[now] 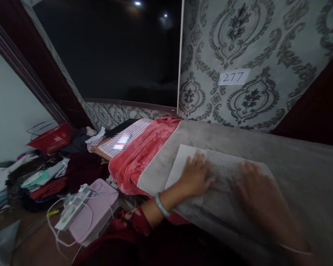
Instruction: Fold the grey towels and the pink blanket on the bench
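A flat white sheet [180, 162], paper or thin cloth, lies on a grey plush blanket [224, 135]. Between my hands its surface turns grey and blurs, so I cannot tell what covers it there. My left hand [195, 175] rests flat on the sheet's left part, fingers stretched out, with a pale bangle at the wrist. Over the right part is my right hand [255, 188], smeared by motion, its fingers extended and holding nothing visible. Whether it touches the sheet is unclear.
Left of the grey blanket lie a red plush blanket [144, 155] and a striped cloth [122, 138] bearing a lit phone [122, 142]. Lower left, a power strip [73, 208] with loose cables sits on a pink box [91, 212]. Piled clothes [47, 181] and a large television [113, 51] stand beyond.
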Demonstrator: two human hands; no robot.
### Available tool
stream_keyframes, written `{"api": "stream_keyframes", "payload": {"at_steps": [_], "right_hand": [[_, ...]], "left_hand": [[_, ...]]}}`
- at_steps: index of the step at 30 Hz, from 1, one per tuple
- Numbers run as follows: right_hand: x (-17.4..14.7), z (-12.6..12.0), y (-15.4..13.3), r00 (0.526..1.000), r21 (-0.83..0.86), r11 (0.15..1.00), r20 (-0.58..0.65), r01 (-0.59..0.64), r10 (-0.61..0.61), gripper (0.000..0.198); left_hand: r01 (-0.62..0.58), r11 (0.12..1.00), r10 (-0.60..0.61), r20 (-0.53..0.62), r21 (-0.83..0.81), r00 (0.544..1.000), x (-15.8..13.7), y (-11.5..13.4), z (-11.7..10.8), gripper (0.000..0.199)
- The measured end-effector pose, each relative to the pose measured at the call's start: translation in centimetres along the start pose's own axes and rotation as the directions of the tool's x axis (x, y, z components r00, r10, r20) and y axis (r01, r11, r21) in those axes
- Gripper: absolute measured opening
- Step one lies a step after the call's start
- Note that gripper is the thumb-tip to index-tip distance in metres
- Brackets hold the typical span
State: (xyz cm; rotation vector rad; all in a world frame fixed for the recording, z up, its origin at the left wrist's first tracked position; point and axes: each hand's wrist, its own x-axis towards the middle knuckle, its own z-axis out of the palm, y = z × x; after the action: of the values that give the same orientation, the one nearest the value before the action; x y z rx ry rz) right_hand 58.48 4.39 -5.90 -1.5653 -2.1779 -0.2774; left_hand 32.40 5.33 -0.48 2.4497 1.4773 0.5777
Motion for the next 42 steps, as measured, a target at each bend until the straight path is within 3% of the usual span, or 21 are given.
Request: {"api": "stream_keyframes", "payload": {"at_steps": [3,5,9,12,18,21,24,27,29,32,35,42], "right_hand": [[-1.1,2.1,-4.3,0.996,0.023,0.997,0.058,0.07,-0.071,0.068],[-1.9,3.1,-4.3,0.994,0.013,0.998,0.085,0.068,-0.069,0.068],[-3.8,2.4,-1.4,0.997,-0.056,0.998,0.068,-0.023,0.027,0.071],[-5.7,0.8,0.1,0.992,-0.113,0.987,0.043,-0.112,0.118,0.069],[-8.3,-2.4,4.4,0.968,-0.092,0.972,0.113,-0.216,0.226,0.062],[-5.1,-5.2,6.3,0.974,-0.052,0.974,0.054,-0.219,0.222,0.056],[2.1,-6.7,5.0,0.992,0.039,0.991,0.02,-0.128,0.127,0.056],[9.3,-5.2,1.6,0.982,0.077,0.99,0.159,-0.117,0.104,0.06],[11.9,-3.0,-0.4,0.958,0.035,0.987,0.245,-0.16,0.147,0.06],[12.2,0.4,-1.4,0.94,-0.02,0.987,0.302,-0.158,0.157,0.058],[11.1,2.1,-0.9,0.949,-0.028,0.99,0.283,-0.136,0.138,0.059],[10.7,2.0,1.5,0.944,-0.081,0.977,0.252,-0.199,0.213,0.058]], "left_hand": [[-0.023,1.0,0.025,0.091,-0.017,0.996,-1.5,1.5,2.7,0.076],[0.006,1.0,-0.009,0.158,0.024,0.987,-1.9,1.3,3.0,0.078],[0.047,0.989,-0.074,0.186,0.143,0.98,-2.7,-0.3,1.5,0.081],[0.126,0.955,-0.157,0.096,0.269,0.983,-4.3,-2.1,0.6,0.072],[0.181,0.921,-0.187,-0.016,0.345,0.982,-7.2,-9.1,-1.9,0.061],[0.18,0.909,-0.144,-0.122,0.376,0.982,-4.1,-10.0,-4.3,0.058],[0.054,0.934,-0.034,-0.062,0.354,0.997,2.6,-6.9,-5.7,0.058],[-0.004,0.95,-0.015,0.058,0.313,0.998,9.4,-2.5,-4.5,0.055],[-0.004,0.946,-0.021,0.074,0.325,0.997,12.1,-0.8,-2.4,0.056],[-0.019,0.936,-0.012,0.085,0.353,0.996,13.1,-0.6,1.2,0.058],[-0.048,0.933,0.021,0.079,0.356,0.997,12.3,-1.8,3.4,0.061],[-0.035,0.934,0.018,0.053,0.355,0.998,12.4,-2.8,2.4,0.057]]}}
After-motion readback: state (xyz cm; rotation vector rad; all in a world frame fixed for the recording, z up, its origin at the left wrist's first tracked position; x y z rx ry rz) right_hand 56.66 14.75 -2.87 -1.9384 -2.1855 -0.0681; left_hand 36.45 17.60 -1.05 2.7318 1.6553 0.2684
